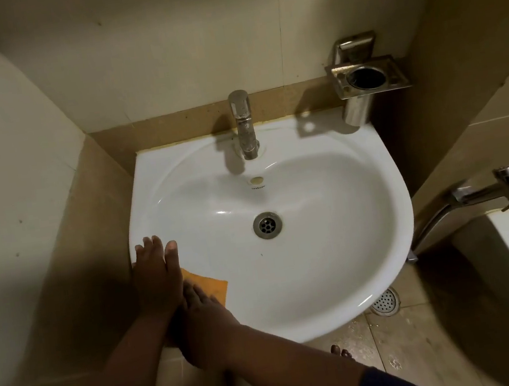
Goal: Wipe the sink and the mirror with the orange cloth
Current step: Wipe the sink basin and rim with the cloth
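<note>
**Orange cloth at the near-left rim, both hands crowded on it**

Orange cloth (pixel 208 285) lies on the sink (pixel 334 247) at its near-left rim, one corner showing bright on the white slope, the rest hidden under the hands. The right hand (pixel 204 322) presses it down with fingers (pixel 192 293) straight and flat, not curled. The left hand (pixel 155 275) rests just beside, fingers spread and relaxed over the rim, thumb on the porcelain, holding nothing that I can see.

The hands overlap, so a sideways stroke may knock one into the other and bunch the cloth. The glossy basin slopes toward the drain (pixel 267 225); a light press could let the cloth slide out from under the palm.

Room opens to the right and toward the back, across the bare bowl. The tap (pixel 243 124) stands at the back edge, and the steel holder (pixel 365 87) overhangs the far-right corner; a wide sweep could clip either. The left wall sits close against the rim. No mirror is in view.
</note>
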### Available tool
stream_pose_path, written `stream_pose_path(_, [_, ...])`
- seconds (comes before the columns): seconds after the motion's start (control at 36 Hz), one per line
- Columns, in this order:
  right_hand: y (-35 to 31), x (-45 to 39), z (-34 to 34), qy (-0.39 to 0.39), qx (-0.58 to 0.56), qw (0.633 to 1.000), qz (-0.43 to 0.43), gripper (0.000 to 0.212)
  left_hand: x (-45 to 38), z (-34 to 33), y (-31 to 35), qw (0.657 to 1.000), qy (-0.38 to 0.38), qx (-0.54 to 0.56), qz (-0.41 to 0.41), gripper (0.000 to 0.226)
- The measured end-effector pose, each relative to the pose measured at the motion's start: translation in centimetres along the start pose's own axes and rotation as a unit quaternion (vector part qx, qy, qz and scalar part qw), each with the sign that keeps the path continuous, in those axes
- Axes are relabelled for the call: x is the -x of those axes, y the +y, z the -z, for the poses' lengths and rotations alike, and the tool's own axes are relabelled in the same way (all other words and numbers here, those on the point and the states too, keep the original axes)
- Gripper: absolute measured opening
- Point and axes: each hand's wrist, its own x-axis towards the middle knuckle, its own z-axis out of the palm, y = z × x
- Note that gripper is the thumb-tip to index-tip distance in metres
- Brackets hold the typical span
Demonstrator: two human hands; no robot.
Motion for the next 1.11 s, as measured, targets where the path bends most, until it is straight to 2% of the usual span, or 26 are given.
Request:
stream_pose_path(0.11, [-0.5,-0.1,0.3,0.005,0.004,1.000,-0.016,0.073,-0.8,0.0,-0.2,1.000,0.006,-0.025,-0.019,0.079])
stream_pose_path(0.22, [-1.1,-2.0,0.4,0.020,-0.032,0.999,-0.034,0.073,-2.1,0.2,-0.3,1.000,-0.003,0.001,-0.006,0.064])
stream_pose_path(0.31, [-1.5,-3.6,0.7,0.031,-0.088,0.994,-0.050,0.078,-3.0,0.5,-0.1,1.000,0.000,0.019,-0.015,0.065])
stream_pose_path(0.42, [-1.9,-5.7,1.8,0.034,-0.162,0.984,-0.071,0.089,-3.8,1.4,0.6,1.000,0.013,0.013,-0.006,0.042])
stream_pose_path(0.5, [-1.9,-7.8,2.7,0.038,-0.192,0.977,-0.086,0.094,-4.6,1.7,0.6,0.999,0.033,0.010,-0.005,0.045])
stream_pose_path(0.64, [-1.8,-9.2,3.4,0.056,-0.223,0.968,-0.101,0.096,-4.7,2.3,1.1,1.000,0.007,-0.020,-0.002,0.049])
stream_pose_path(0.83, [-1.4,-7.6,3.0,0.037,-0.208,0.975,-0.069,0.089,-4.7,2.1,0.8,0.999,-0.023,-0.031,0.006,0.050])
stream_pose_path(1.11, [0.1,-3.2,0.0,0.014,-0.068,0.998,-0.003,0.067,-1.8,0.8,0.0,0.998,-0.025,-0.054,0.003,0.051])
